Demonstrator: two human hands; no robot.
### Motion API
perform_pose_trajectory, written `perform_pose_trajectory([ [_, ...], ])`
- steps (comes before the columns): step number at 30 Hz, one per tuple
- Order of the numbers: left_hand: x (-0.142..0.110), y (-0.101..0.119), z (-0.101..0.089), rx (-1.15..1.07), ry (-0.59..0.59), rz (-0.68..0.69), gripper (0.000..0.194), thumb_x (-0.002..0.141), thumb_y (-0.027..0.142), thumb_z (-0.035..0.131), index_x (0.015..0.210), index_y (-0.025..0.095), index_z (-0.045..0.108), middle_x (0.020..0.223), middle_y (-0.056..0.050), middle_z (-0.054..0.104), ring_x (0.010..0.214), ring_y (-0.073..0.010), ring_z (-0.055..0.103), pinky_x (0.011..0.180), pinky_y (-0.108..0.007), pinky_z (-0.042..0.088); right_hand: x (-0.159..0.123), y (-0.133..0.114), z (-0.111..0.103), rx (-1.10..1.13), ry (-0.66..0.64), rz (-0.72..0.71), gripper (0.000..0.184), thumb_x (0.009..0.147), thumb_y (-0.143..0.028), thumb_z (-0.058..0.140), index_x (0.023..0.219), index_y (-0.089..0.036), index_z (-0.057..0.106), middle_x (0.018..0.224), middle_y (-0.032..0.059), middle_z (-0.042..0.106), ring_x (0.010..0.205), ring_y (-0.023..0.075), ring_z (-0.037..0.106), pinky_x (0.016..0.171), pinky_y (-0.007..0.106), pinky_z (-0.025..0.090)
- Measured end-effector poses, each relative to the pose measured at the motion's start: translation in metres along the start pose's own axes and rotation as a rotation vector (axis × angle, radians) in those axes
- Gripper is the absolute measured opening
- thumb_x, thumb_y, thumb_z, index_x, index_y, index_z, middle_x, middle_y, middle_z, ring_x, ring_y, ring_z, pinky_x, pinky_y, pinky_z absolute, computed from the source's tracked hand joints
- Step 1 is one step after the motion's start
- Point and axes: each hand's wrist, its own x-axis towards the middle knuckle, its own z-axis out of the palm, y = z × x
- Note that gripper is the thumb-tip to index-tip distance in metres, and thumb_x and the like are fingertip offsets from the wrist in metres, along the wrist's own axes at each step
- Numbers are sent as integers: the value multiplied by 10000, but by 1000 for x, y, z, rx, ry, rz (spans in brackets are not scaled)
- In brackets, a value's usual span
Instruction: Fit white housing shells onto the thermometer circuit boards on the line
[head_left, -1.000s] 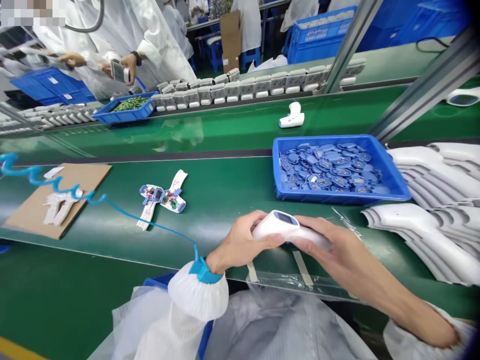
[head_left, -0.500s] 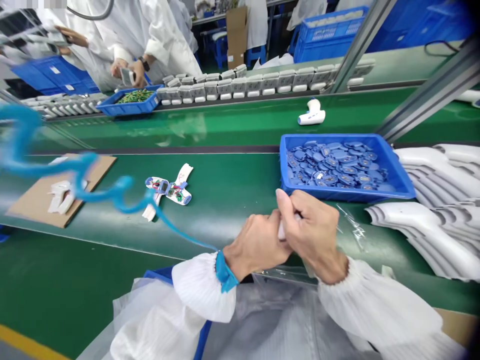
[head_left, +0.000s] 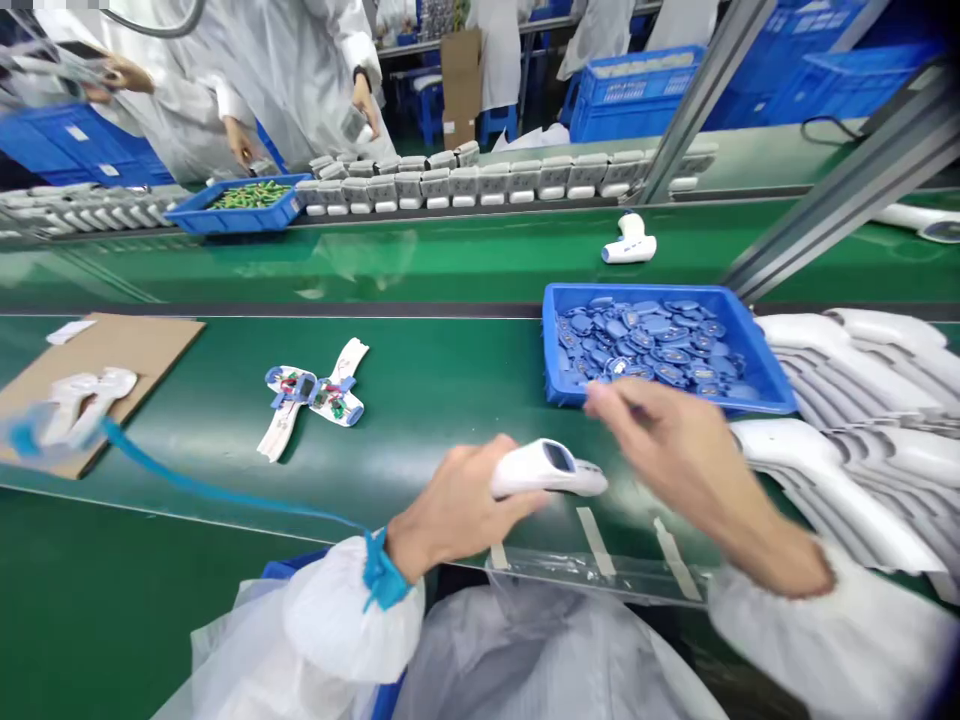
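Note:
My left hand (head_left: 469, 505) is wrapped round a white handheld thermometer (head_left: 536, 468), its small dark screen facing up and its handle pointing right. My right hand (head_left: 667, 450) is apart from it, at the front edge of a blue tray (head_left: 551, 345). Its fingers are half curled and a little blurred, with a gap between them and nothing visible inside. Many small blue oval parts (head_left: 660, 340) fill the tray. To the left, an opened thermometer (head_left: 315, 395) lies with its circuit boards and wires showing.
Stacked white shell halves (head_left: 840, 480) stand at the right. White shell pieces (head_left: 86, 400) lie on cardboard (head_left: 161, 345) at the left. Another thermometer (head_left: 630, 245) rests on the green belt (head_left: 450, 270) behind. A blue wrist-strap cord (head_left: 225, 498) runs leftward. Co-workers' hands (head_left: 364, 105) handle grey-white units across the line.
Both hands were on the thermometer, then closed together around it. Now my right hand has let go and moved toward the blue tray, while the left keeps the thermometer. The thermometer behind shifted right.

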Motion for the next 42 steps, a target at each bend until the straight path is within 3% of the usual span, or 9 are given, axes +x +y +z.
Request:
perform_pose_trajectory([
  [5, 13, -3, -20, 296, 115, 111, 339, 899, 224, 723, 1214, 217, 595, 1156, -64, 712, 1038, -260, 653, 870, -357, 466, 61, 78, -22, -266, -173, -123, 300, 997, -296, 564, 1139, -111, 753, 1137, 147, 753, 1045, 269, 688, 887, 378, 466],
  [9, 33, 11, -7, 686, 27, 182, 148, 938, 179, 647, 1082, 145, 657, 1072, -135, 718, 1014, -312, 641, 824, -409, 455, 90, 104, -8, -296, -330, -168, 100, 831, -167, 722, 909, -146, 782, 904, 106, 767, 833, 247, 690, 767, 357, 467],
  [12, 39, 14, -10, 489, 102, 49, 168, 939, 272, 666, 1075, 173, 675, 1055, -104, 729, 978, -292, 652, 791, -380, 447, 93, 106, -7, -293, -328, -175, 74, 846, -186, 688, 817, -190, 756, 838, 76, 751, 759, 243, 672, 710, 363, 464],
  [17, 33, 0, -30, -282, 251, -160, 317, 941, 483, 655, 1012, 174, 667, 880, -36, 682, 779, -187, 603, 706, -298, 429, 86, 102, -10, -238, -323, -216, 192, 873, -241, 678, 1029, -184, 773, 1083, 100, 770, 1015, 289, 703, 907, 422, 530],
  [22, 30, -7, -24, -841, 173, -376, 526, 867, 627, 692, 957, 109, 675, 877, -86, 677, 702, -151, 585, 619, -263, 448, 88, 104, 0, -224, -344, -212, 130, 861, -258, 685, 939, -203, 774, 917, 66, 782, 806, 259, 720, 763, 403, 563],
  [27, 27, -1, -10, -710, 212, -306, 492, 900, 590, 679, 1068, 128, 660, 940, -96, 730, 692, -138, 583, 605, -250, 444, 78, 92, -7, -216, -218, -244, 285, 989, -345, 521, 1015, -184, 754, 1060, 113, 780, 947, 296, 733, 868, 459, 571],
  [31, 32, 9, -2, -605, 188, -210, 412, 949, 538, 642, 1080, 150, 691, 933, -80, 746, 768, -153, 624, 668, -253, 455, 42, 51, -9, -218, -5, -314, 279, 1019, -312, 505, 1096, -148, 717, 1053, 108, 786, 882, 264, 757, 787, 397, 607],
  [35, 39, 18, 6, -641, 145, -169, 417, 954, 540, 630, 1100, 153, 689, 897, -67, 735, 731, -145, 617, 656, -257, 454, 7, 9, 2, -105, 37, -399, 291, 1045, -248, 443, 1123, -137, 700, 1123, 109, 781, 993, 251, 760, 866, 370, 619],
  [42, 32, 23, 9, -678, -18, -220, 460, 957, 565, 603, 1112, 138, 676, 862, -65, 720, 693, -150, 615, 605, -260, 443, -8, -6, 3, 244, -80, -34, 256, 998, -268, 496, 919, -235, 737, 1044, 35, 802, 868, 209, 773, 777, 331, 628],
])
